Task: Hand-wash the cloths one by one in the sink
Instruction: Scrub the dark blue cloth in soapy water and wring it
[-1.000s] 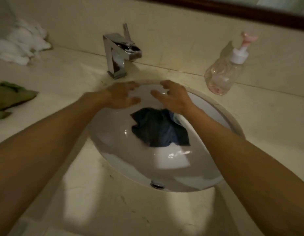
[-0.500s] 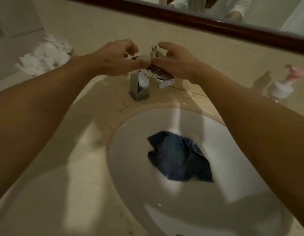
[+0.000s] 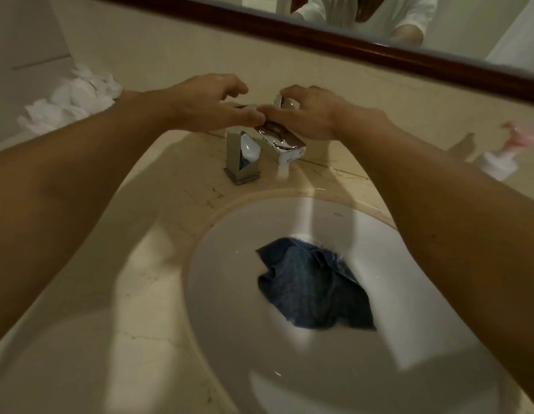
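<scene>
A crumpled dark blue cloth [image 3: 313, 288] lies in the bottom of the white sink [image 3: 229, 294]. Both of my hands are up at the chrome faucet [image 3: 244, 162] behind the basin, well away from the cloth. My right hand [image 3: 307, 115] has its fingers curled over the faucet's lever [image 3: 282, 101]. Beside it, my left hand [image 3: 212, 106] touches the top of the faucet with its thumb, its fingers loosely bent and holding nothing. A pale streak that looks like water runs from the spout down to the cloth.
A heap of white cloths [image 3: 71, 97] sits on the beige counter [image 3: 110, 294] at the back left. A clear pump bottle with a pink top [image 3: 498, 162] stands at the right. The wall and a dark mirror frame [image 3: 379, 52] rise just behind the faucet.
Both hands moved from over the basin up to the faucet, and the right hand closed on the lever. The blue cloth stays in the sink.
</scene>
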Motion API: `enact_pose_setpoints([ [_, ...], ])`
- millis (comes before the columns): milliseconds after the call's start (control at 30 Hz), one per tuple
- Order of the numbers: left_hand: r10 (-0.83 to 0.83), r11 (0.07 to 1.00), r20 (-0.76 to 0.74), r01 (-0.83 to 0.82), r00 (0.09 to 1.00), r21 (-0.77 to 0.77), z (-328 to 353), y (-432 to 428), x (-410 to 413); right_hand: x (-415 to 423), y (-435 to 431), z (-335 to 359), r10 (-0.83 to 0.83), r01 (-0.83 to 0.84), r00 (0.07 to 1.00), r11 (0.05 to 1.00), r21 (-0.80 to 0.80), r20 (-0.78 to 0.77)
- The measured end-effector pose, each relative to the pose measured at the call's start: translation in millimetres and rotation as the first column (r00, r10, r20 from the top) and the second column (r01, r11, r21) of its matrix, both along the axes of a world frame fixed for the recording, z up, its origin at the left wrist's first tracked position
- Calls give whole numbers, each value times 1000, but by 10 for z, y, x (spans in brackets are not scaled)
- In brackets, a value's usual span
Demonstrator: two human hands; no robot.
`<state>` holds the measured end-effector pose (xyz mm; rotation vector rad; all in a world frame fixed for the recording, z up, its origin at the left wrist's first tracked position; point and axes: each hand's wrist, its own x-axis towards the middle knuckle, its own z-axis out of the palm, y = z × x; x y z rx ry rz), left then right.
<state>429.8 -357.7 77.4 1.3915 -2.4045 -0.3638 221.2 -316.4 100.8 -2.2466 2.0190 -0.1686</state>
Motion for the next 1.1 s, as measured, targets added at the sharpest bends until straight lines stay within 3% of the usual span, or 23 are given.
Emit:
enact_pose_setpoints([
  [167, 36, 999, 16, -36, 999, -12, 44, 118, -74, 35, 158, 25, -38, 12, 980, 991, 135, 193],
  [333, 5, 1000, 60, -5, 998, 7, 140, 427, -377, -183, 540, -132, -90, 74, 909, 996, 54, 406],
  [533, -122, 988, 220, 140, 968, -68, 223, 1059, -1203, -891, 1365, -161, -172, 198, 845, 980, 3, 507],
  [733, -299, 952, 41, 294, 953, 89, -85, 1483, -2124, -1681, 2015, -440, -307, 434, 714, 899, -54, 630],
  [933, -285, 932, -154, 311, 946, 188, -379, 1445, -2761, -2258, 1972, -688, -472, 757, 524, 640, -134, 709],
  [1100, -255, 881, -446, 396, 858, 258, -631, 1352, -3082, -2386, 1758, -811, -350, 583, 497, 813, -6, 794],
])
